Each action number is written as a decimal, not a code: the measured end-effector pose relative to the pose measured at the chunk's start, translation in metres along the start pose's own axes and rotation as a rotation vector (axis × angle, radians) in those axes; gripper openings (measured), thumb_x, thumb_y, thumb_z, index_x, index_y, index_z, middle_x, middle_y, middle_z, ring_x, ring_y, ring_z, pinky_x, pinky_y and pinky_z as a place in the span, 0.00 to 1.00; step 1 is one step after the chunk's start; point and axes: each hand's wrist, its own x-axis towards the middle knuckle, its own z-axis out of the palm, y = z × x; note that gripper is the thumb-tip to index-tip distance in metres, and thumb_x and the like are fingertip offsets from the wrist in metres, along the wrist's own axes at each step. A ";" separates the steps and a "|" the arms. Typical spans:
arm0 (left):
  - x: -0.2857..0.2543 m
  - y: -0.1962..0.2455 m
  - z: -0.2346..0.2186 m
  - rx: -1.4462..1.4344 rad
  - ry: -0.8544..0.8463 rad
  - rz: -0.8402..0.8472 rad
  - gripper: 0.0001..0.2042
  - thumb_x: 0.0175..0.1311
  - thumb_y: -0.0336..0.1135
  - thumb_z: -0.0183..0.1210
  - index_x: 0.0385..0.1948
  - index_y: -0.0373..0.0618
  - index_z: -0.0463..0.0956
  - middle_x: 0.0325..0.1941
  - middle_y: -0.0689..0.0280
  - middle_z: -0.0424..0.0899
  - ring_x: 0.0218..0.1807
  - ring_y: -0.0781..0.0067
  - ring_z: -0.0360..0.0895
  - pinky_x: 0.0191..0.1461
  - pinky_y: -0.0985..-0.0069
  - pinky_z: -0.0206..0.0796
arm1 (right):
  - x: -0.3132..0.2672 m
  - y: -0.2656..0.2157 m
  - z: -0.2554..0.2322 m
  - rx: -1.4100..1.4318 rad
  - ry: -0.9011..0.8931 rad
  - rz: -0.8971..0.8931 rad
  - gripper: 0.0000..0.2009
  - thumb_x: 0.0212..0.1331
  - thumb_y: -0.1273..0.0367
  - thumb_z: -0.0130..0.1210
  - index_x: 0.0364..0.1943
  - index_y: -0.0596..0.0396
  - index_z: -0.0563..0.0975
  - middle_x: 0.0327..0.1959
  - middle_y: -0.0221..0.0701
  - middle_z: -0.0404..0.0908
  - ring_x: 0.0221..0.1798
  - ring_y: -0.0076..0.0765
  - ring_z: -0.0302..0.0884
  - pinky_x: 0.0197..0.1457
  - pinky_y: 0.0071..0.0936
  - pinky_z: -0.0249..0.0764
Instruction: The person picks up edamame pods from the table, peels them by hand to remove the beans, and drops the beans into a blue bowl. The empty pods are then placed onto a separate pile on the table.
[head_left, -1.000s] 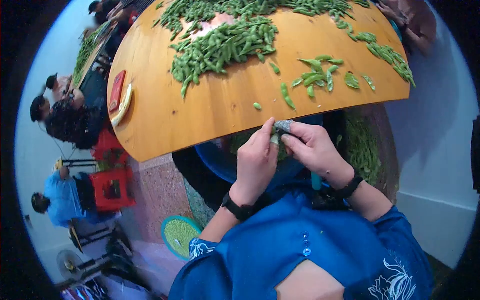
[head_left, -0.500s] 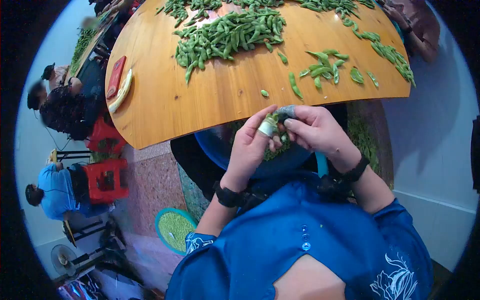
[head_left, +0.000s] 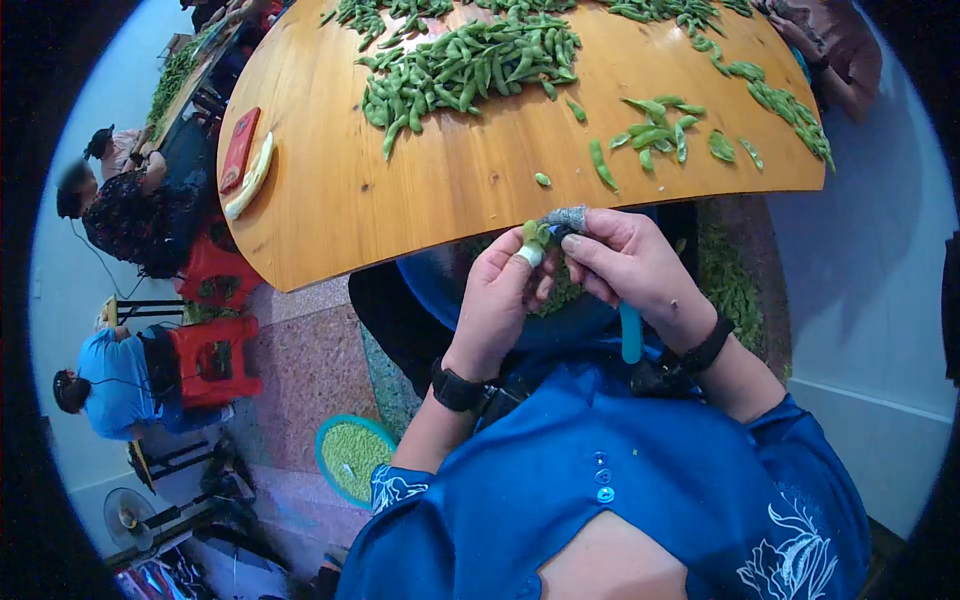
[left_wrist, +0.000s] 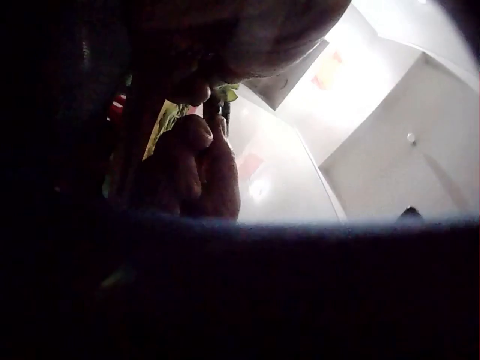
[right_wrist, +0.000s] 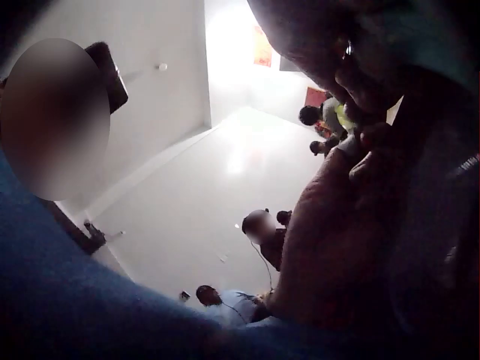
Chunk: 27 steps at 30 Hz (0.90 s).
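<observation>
Just off the near edge of the wooden table [head_left: 330, 200], both hands meet in the head view. My left hand [head_left: 490, 300] pinches a green edamame pod [head_left: 537, 232] between thumb and fingers; a white wrap [head_left: 530, 254] covers the thumb. From the other side my right hand [head_left: 640, 262] grips at the same pod, a grey wrap [head_left: 567, 217] on its index finger. Fingers partly hide the pod. Below the hands is a blue basin [head_left: 440, 290] with green pieces inside. Both wrist views are dark, showing curled fingers close together.
A large pile of edamame pods [head_left: 470, 75] lies on the table, with loose pods [head_left: 655, 130] at right. A red box [head_left: 240, 150] and a pale curved strip [head_left: 252, 180] lie at left. A teal-rimmed tray [head_left: 355, 462] of beans stands on the floor. Other people sit around.
Both hands stay together at the table edge. The left thumb and the pod have turned more into view, and the right fingers have shifted slightly on it. The head view has moved a little.
</observation>
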 end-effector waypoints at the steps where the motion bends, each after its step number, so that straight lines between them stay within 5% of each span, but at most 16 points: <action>1: 0.000 -0.001 0.002 0.026 0.022 -0.007 0.11 0.69 0.32 0.45 0.48 0.41 0.71 0.31 0.71 0.75 0.26 0.86 0.69 0.28 0.88 0.58 | -0.001 -0.001 -0.002 0.003 0.039 -0.021 0.11 0.63 0.70 0.49 0.46 0.55 0.78 0.21 0.20 0.73 0.18 0.11 0.65 0.20 0.12 0.61; 6: 0.000 -0.018 -0.003 0.382 0.115 -0.092 0.13 0.64 0.28 0.45 0.48 0.39 0.73 0.32 0.70 0.76 0.31 0.83 0.71 0.35 0.85 0.63 | 0.003 -0.010 -0.042 -0.044 0.290 -0.194 0.12 0.64 0.69 0.50 0.48 0.54 0.77 0.22 0.19 0.73 0.20 0.12 0.65 0.23 0.11 0.61; 9: 0.006 -0.035 -0.023 1.048 0.120 0.108 0.15 0.56 0.26 0.49 0.45 0.37 0.76 0.40 0.52 0.80 0.41 0.61 0.78 0.49 0.68 0.68 | 0.014 -0.007 -0.086 -0.203 0.397 -0.214 0.11 0.63 0.68 0.52 0.47 0.55 0.78 0.23 0.19 0.73 0.22 0.12 0.64 0.26 0.12 0.61; 10: 0.003 -0.025 -0.017 1.046 0.122 0.105 0.15 0.56 0.26 0.49 0.45 0.37 0.76 0.40 0.52 0.80 0.41 0.61 0.78 0.49 0.68 0.68 | 0.018 -0.003 -0.101 -0.419 0.473 -0.345 0.11 0.62 0.68 0.52 0.46 0.56 0.78 0.23 0.18 0.73 0.23 0.13 0.64 0.27 0.13 0.61; 12: -0.005 0.001 0.000 1.335 0.142 0.380 0.14 0.56 0.26 0.53 0.46 0.38 0.76 0.44 0.52 0.80 0.44 0.60 0.79 0.49 0.71 0.68 | 0.014 -0.007 -0.109 -0.639 0.540 -0.475 0.11 0.62 0.68 0.53 0.45 0.57 0.78 0.24 0.18 0.73 0.23 0.13 0.64 0.27 0.14 0.61; 13: -0.010 0.022 0.016 1.122 0.181 0.484 0.14 0.55 0.25 0.58 0.45 0.38 0.76 0.40 0.55 0.81 0.43 0.62 0.79 0.48 0.73 0.69 | -0.003 -0.024 -0.103 -0.549 0.597 -0.473 0.11 0.61 0.68 0.54 0.44 0.57 0.79 0.25 0.19 0.74 0.23 0.12 0.63 0.26 0.14 0.60; 16: -0.051 0.102 0.053 1.134 0.336 0.859 0.13 0.56 0.27 0.60 0.44 0.36 0.75 0.36 0.61 0.79 0.35 0.68 0.76 0.38 0.75 0.68 | -0.052 -0.071 -0.088 -0.320 0.694 -0.498 0.13 0.58 0.66 0.58 0.45 0.55 0.78 0.27 0.21 0.74 0.20 0.11 0.61 0.21 0.14 0.58; 18: -0.073 0.144 0.068 1.084 0.348 1.284 0.13 0.57 0.28 0.59 0.44 0.36 0.75 0.37 0.61 0.79 0.36 0.68 0.76 0.39 0.75 0.69 | -0.069 -0.086 -0.088 -0.167 0.578 -0.871 0.17 0.58 0.67 0.56 0.46 0.66 0.74 0.24 0.23 0.70 0.15 0.11 0.54 0.16 0.10 0.48; 19: -0.082 0.164 0.076 1.043 0.265 1.455 0.13 0.57 0.28 0.59 0.44 0.36 0.75 0.37 0.61 0.79 0.36 0.68 0.76 0.39 0.75 0.69 | -0.073 -0.094 -0.091 -0.189 0.564 -0.874 0.17 0.58 0.67 0.56 0.46 0.66 0.74 0.24 0.23 0.70 0.15 0.11 0.54 0.16 0.10 0.48; 20: -0.088 0.180 0.085 1.012 0.148 1.555 0.13 0.57 0.28 0.59 0.44 0.36 0.75 0.37 0.61 0.79 0.36 0.68 0.76 0.39 0.75 0.69 | -0.077 -0.101 -0.093 -0.149 0.400 -1.059 0.15 0.57 0.67 0.56 0.42 0.67 0.72 0.23 0.25 0.69 0.14 0.12 0.55 0.14 0.11 0.49; 23: -0.099 0.200 0.108 0.988 -0.100 1.635 0.13 0.58 0.28 0.58 0.44 0.37 0.75 0.38 0.61 0.79 0.37 0.69 0.76 0.40 0.75 0.69 | -0.086 -0.130 -0.111 -0.093 0.108 -1.282 0.15 0.57 0.66 0.55 0.38 0.67 0.70 0.22 0.27 0.67 0.13 0.13 0.55 0.12 0.12 0.50; 27: -0.113 0.198 0.126 0.999 -0.191 1.583 0.12 0.59 0.29 0.57 0.45 0.37 0.75 0.39 0.61 0.79 0.38 0.69 0.76 0.41 0.75 0.69 | -0.102 -0.138 -0.109 -0.031 -0.080 -1.313 0.14 0.57 0.67 0.54 0.38 0.67 0.70 0.22 0.27 0.67 0.13 0.13 0.55 0.12 0.12 0.50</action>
